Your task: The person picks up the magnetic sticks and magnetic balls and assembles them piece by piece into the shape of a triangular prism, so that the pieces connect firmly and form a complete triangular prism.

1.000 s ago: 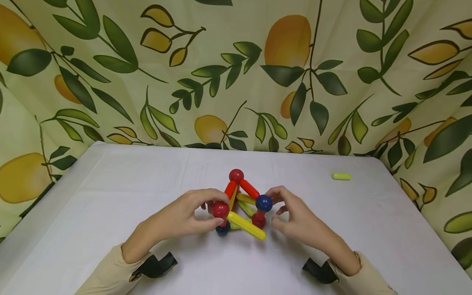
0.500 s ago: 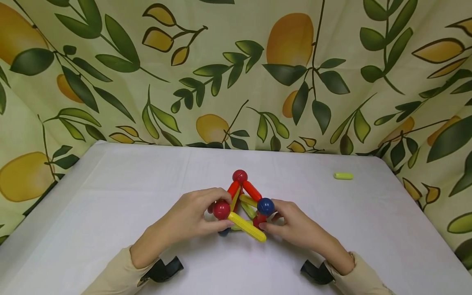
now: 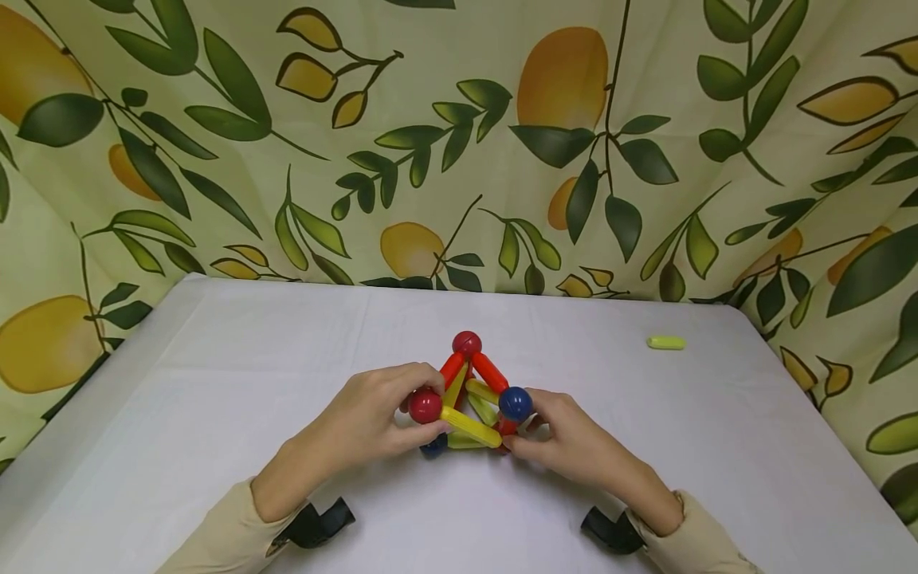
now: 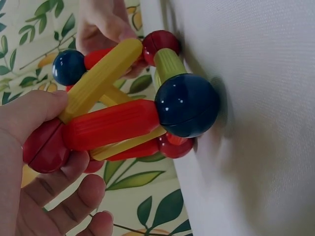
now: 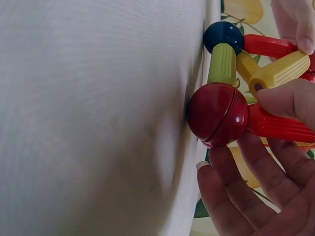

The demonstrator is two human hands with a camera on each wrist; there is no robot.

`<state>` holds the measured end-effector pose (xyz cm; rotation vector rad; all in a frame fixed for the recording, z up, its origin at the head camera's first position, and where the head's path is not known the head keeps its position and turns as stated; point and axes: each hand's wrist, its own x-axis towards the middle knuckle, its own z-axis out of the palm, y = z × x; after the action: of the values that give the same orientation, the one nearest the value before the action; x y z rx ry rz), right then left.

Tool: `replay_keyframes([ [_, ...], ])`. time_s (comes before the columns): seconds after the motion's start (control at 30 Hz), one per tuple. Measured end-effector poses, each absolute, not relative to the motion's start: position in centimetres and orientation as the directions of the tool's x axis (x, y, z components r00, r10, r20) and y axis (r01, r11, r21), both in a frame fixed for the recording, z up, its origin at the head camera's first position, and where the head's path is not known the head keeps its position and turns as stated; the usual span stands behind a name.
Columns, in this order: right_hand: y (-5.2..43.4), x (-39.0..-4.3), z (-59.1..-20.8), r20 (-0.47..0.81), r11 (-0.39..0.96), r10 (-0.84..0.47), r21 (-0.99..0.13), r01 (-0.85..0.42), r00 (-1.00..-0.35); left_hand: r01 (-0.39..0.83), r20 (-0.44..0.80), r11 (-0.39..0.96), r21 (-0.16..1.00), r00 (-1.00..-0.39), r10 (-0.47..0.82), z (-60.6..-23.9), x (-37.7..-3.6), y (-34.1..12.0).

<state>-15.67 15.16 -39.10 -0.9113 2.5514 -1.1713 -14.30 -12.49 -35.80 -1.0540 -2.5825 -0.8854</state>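
A frame of magnetic rods and balls stands on the table between both hands. My left hand (image 3: 373, 414) holds its upper left red ball (image 3: 425, 405) between thumb and fingers. From that ball a yellow rod (image 3: 469, 426) slants down to the right; the right wrist view shows its end free, by the right thumb. My right hand (image 3: 566, 430) grips the red upright rod (image 5: 275, 123) below the upper blue ball (image 3: 515, 403), its fingers touching the lower red ball (image 5: 216, 110). Another blue ball (image 4: 187, 104) forms the lower left corner. A red ball (image 3: 467, 344) tops the far corner.
One loose yellow-green rod (image 3: 666, 343) lies at the back right of the white-covered table (image 3: 287, 335). A curtain (image 3: 459, 159) printed with fruit and leaves hangs behind the table's far edge.
My right hand has come left and taken hold of the red upright rod. The yellow rod's free end, which stuck out toward the front, has swung back toward the lower right corner.
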Motion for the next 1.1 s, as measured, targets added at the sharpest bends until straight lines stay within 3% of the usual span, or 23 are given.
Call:
replay_keyframes([
  [0.3, 15.0, -15.5, -39.3, 0.044, 0.541, -0.592, -0.718, -0.437, -0.805, 0.691, 0.401, 0.555, 0.464, -0.722, 0.564, -36.0, -14.3, -12.5],
  [0.6, 14.6, -15.3, -39.6, 0.025, 0.548, -0.570, -0.734, -0.402, -0.821, 0.625, 0.242, 0.490, 0.608, -0.733, 0.635, -34.6, -14.6, -14.2],
  [1.1, 14.3, -15.2, -39.6, 0.027, 0.564, -0.570, -0.714, -0.415, -0.821, 0.658, 0.288, 0.415, 0.629, -0.692, 0.662, -34.9, -14.9, -14.0],
])
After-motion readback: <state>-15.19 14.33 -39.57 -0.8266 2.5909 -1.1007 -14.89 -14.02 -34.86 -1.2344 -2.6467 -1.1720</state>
